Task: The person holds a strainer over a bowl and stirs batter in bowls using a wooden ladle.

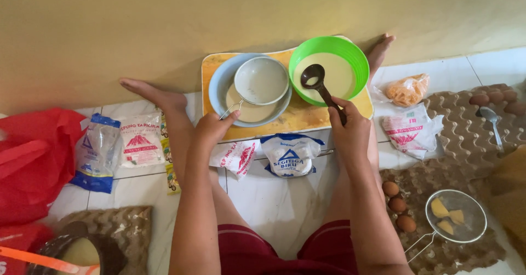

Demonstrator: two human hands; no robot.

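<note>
Right hand point(350, 130) is clamped around the handle of a dark brown ladle point(320, 86), its bowl carrying pale batter just above the round green plastic bowl point(359, 61), itself holding the same cream liquid. Left hand point(211, 128) pinches the thin wire handle of a fine metal mesh strainer point(262, 80) that sits over the pale blue bowl point(219, 83). Both bowls rest on a yellow tray point(296, 119) on the white tiled floor point(274, 204). Just before it lies a white-and-blue flour bag point(289, 155); brown eggs point(397, 205) sit in a cardboard carton, right.
</note>
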